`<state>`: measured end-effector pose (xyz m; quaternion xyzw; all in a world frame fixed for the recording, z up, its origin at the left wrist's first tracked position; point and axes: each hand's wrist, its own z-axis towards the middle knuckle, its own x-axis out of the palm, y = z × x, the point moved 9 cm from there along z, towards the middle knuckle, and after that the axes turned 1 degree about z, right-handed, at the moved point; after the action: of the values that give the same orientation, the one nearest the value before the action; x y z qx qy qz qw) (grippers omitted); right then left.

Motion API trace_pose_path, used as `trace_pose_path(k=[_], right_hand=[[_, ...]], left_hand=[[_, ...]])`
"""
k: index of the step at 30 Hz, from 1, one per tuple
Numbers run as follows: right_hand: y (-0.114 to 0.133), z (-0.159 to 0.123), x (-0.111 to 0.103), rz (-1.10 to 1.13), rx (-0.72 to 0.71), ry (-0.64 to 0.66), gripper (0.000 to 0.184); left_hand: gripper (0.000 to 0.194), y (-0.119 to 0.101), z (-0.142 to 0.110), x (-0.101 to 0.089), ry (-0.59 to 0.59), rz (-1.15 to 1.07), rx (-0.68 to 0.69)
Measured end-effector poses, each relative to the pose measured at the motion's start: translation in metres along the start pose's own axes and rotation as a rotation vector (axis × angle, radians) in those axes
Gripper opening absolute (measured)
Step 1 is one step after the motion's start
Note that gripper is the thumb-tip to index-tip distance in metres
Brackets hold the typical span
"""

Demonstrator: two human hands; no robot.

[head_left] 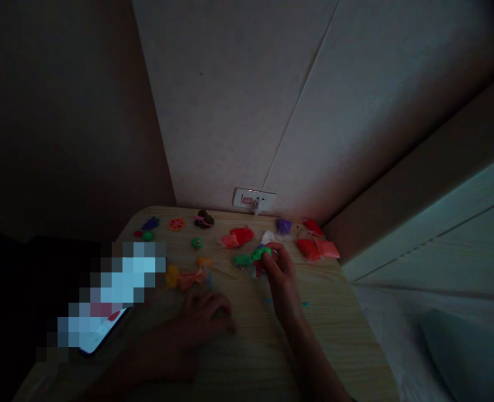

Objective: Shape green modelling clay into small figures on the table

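Note:
A small lump of bright green modelling clay is pinched between the thumb and fingers of my right hand, above the middle of the wooden table. Close beside it on the left lies a green clay packet, and a white piece shows just behind the fingers. My left hand hovers low over the table, blurred by motion, its fingers loosely curved and apart with nothing visible in them. Just beyond it are a yellow piece and an orange clay packet.
Small shaped pieces stand at the back left: a red-and-orange slice, a brown piece, a green ball. Red packets and a purple packet lie back right. A lit phone rests left. A wall socket is behind.

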<state>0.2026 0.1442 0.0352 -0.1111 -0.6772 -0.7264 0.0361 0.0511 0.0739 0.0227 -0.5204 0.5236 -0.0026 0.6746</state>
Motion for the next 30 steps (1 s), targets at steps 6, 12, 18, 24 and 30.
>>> trace_pose_path(k=[6,12,18,24,30], right_hand=[[-0.004,0.000,0.001,-0.022,0.013,0.026,0.025],[-0.003,0.000,0.003,0.015,0.004,0.066,0.023],[0.018,-0.010,0.016,0.033,-0.125,0.199,0.034],[0.035,-0.023,0.032,-0.044,-0.198,0.354,0.024],[0.035,-0.024,0.034,-0.187,-0.271,0.382,0.020]], left_hand=[[0.039,0.000,0.008,0.007,0.085,0.070,-0.035],[0.045,-0.006,0.014,-0.020,-0.095,-0.222,-0.052],[0.041,-0.007,0.012,-0.039,-0.222,-0.566,-0.015],[0.053,-0.007,0.019,-0.030,-0.192,-0.801,0.020],[0.049,0.009,0.020,-0.028,-0.326,-0.843,-0.067]])
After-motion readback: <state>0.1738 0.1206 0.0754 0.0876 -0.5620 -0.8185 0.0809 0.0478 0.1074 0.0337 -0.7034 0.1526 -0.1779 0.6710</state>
